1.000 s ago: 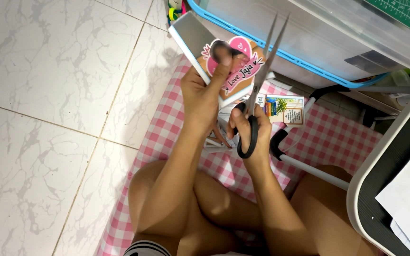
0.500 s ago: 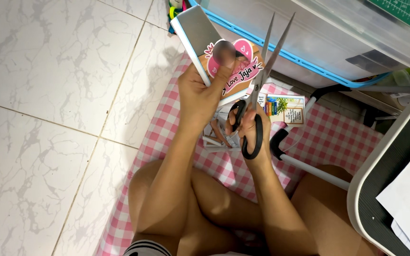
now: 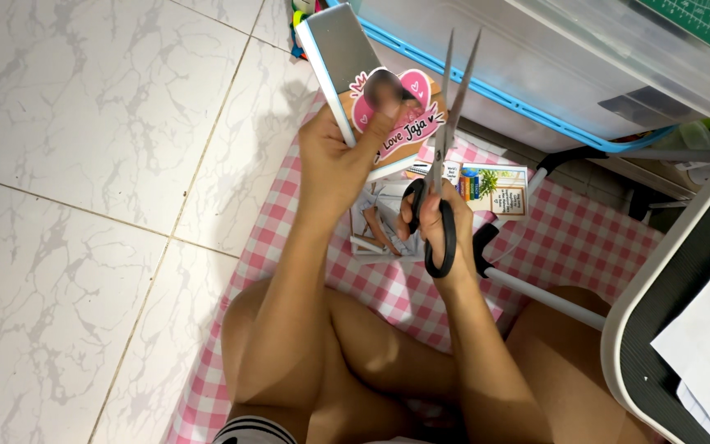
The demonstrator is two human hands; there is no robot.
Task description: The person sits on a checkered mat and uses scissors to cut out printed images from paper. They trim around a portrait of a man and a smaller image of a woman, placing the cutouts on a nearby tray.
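Compared with half a second back, the scissor blades are narrowing and the whole sheet is sitting a touch lower and further left in the person's grip. Left hand (image 3: pixel 334 160) is pinching the pink heart-shaped sticker (image 3: pixel 400 111) on its stiff white backing sheet (image 3: pixel 340 53), thumb pressing flat on the print and fingers curling behind. Right hand (image 3: pixel 431 220) is closed through the black loops of the scissors (image 3: pixel 444 164), whose 2 blades are standing slightly apart, pointing up just beside the sticker's right edge. All this is happening above the pink checked cloth (image 3: pixel 569 238), where a small printed card (image 3: pixel 495 189) and some paper offcuts (image 3: pixel 380 222) are lying, near a clear storage box with a blue rim (image 3: pixel 486 90).

That sheet looks light and thin, likely glossy, stiff enough to hold flat but easy to crease; gripping it close to the cutting line, as the thumb is doing, seems the steadiest hold.
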